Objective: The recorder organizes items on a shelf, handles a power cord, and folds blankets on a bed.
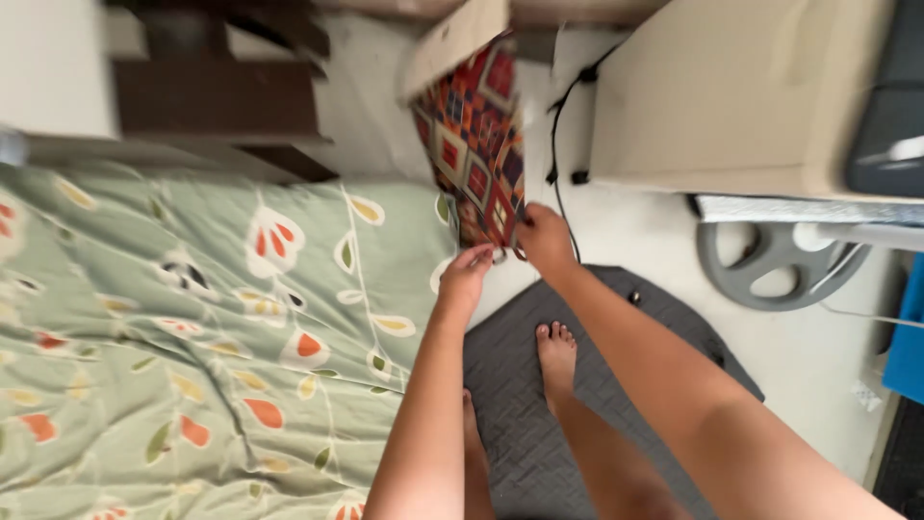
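The left hand [467, 274] is pinching the lower edge of a hanging cloth patterned in red, orange, navy and cream diamonds and squares [476, 144], its fingers curled closed on the fabric. Just beside it, the right hand [544, 239] is gripping the same bottom edge, fingers folded tight around it. The patterned cloth is stretching up and away from both hands, its top disappearing under a tilted flat beige board [452, 43]. Left of the hands, a pale green bedsheet with orange, yellow and white leaf shapes [212, 327] is lying spread out. Beneath the hands, bare feet are standing on a dark grey quilted floor mat [520, 414]. Right of the right hand, a black cable [556, 125] is hanging beside a cream cabinet [731, 87].
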